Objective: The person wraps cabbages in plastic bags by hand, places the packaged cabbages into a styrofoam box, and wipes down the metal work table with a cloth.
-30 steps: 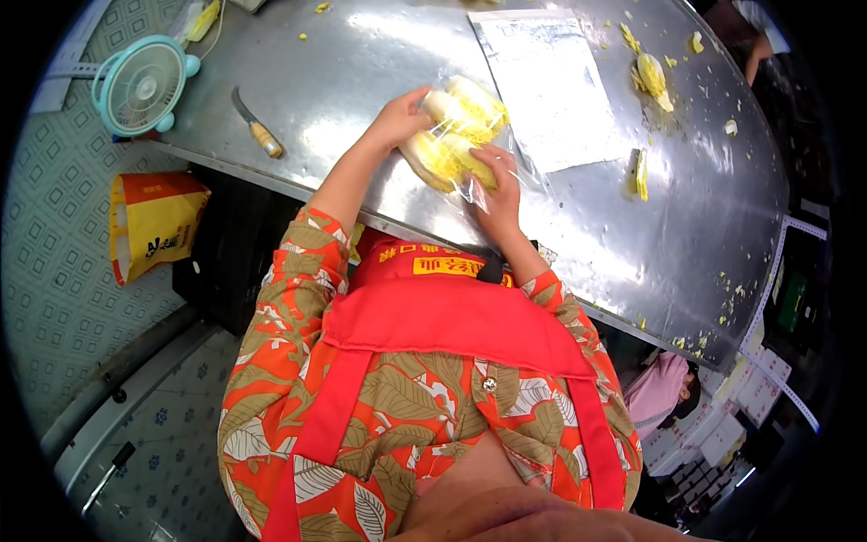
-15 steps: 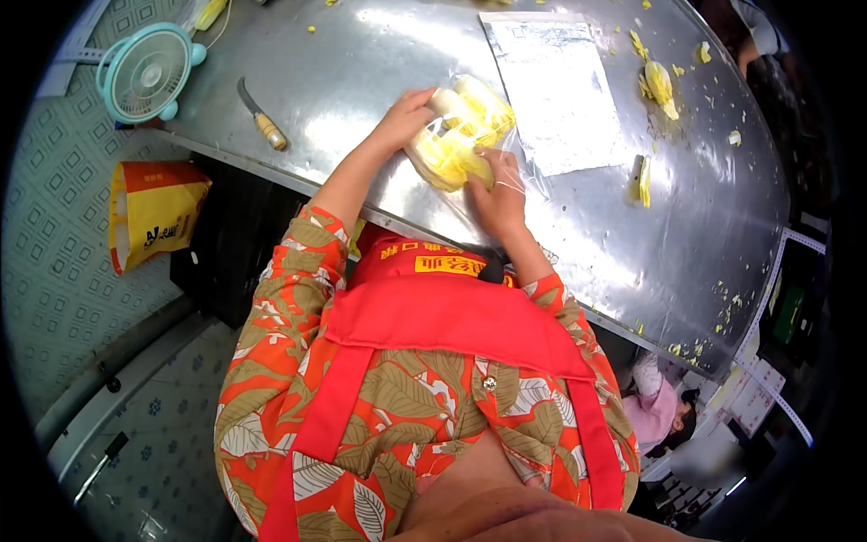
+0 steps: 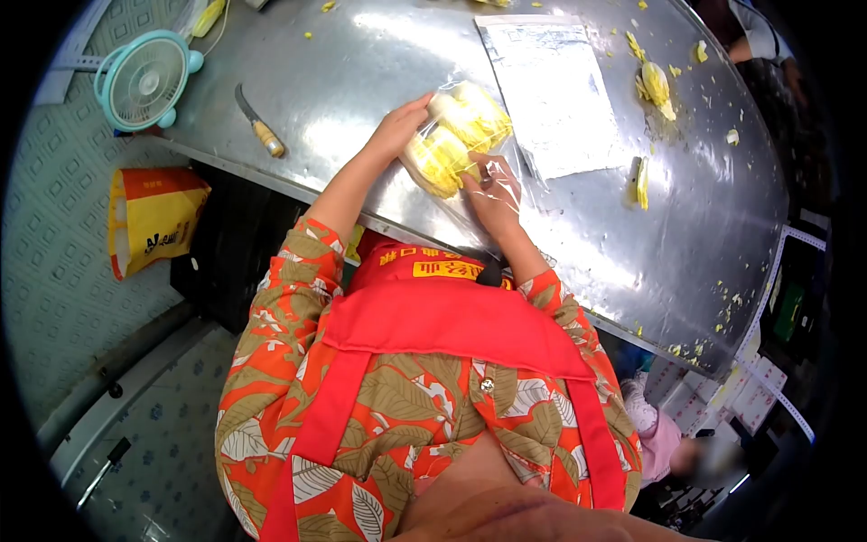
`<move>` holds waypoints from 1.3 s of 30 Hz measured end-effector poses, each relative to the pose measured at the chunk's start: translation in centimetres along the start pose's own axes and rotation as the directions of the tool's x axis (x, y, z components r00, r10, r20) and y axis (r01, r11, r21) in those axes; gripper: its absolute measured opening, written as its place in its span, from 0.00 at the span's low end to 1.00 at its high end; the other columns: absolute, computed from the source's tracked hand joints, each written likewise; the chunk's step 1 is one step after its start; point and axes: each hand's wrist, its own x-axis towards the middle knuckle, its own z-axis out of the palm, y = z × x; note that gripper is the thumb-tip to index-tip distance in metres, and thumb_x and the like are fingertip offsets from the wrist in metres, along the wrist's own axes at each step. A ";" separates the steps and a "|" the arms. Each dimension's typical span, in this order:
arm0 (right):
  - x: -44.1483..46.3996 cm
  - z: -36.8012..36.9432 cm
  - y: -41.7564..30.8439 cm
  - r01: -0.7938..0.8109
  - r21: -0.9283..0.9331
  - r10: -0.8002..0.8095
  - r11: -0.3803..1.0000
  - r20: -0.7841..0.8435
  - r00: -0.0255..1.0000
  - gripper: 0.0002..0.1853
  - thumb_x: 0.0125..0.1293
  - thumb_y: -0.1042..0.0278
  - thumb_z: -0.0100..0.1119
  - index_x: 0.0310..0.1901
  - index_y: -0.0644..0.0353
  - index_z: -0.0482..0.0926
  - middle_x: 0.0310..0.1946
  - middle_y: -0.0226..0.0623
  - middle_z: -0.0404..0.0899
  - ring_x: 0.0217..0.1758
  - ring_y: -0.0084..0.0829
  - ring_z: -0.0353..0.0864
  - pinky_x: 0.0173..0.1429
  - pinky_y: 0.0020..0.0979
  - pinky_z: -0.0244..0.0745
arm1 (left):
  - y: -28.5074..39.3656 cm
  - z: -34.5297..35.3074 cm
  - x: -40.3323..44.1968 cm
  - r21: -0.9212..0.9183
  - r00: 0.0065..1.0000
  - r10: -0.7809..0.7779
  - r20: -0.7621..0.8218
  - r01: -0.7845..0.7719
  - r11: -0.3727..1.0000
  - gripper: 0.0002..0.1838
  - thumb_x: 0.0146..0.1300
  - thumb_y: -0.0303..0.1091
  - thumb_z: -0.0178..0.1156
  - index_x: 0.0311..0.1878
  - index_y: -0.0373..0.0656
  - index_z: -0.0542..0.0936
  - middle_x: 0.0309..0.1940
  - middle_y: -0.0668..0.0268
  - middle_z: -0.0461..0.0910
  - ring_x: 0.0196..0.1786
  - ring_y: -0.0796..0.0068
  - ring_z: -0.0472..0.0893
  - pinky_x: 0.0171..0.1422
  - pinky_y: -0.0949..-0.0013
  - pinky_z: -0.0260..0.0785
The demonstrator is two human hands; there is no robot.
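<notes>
A clear plastic bag [image 3: 449, 200] holding small yellow napa cabbages [image 3: 468, 117] lies near the front edge of the metal table. My left hand [image 3: 400, 128] grips the white stem end at the bag's left side, its fingers closed around the edge. On the right, my right hand [image 3: 494, 191] has bent fingers closed on the loose film beside the leafy ends. Shiny film covers part of those fingers. To the left of my hands a curved knife [image 3: 262, 133] with a wooden handle rests on the table.
A stack of flat plastic bags [image 3: 553, 95] lies right of my hands. Beyond it are a loose cabbage [image 3: 656, 88] and leaf scraps [image 3: 642, 183]. A turquoise fan [image 3: 147, 81] stands at the table's left corner. Another person's arm [image 3: 741, 50] shows at the far right.
My right hand has shifted slightly left, and its fingers have lifted and curled into the film. The cabbages show more plainly. My left hand keeps its hold.
</notes>
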 end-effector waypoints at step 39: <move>2.0 -1.1 -0.1 -0.453 0.644 0.537 0.617 0.077 0.840 0.22 0.62 0.66 0.58 0.56 0.61 0.66 0.31 0.38 0.77 0.30 0.24 0.79 0.22 0.22 0.72 | 3.6 6.1 2.9 0.757 0.636 0.485 0.600 -0.647 -0.089 0.30 0.60 0.53 0.51 0.64 0.53 0.65 0.67 0.60 0.58 0.71 0.55 0.52 0.71 0.44 0.38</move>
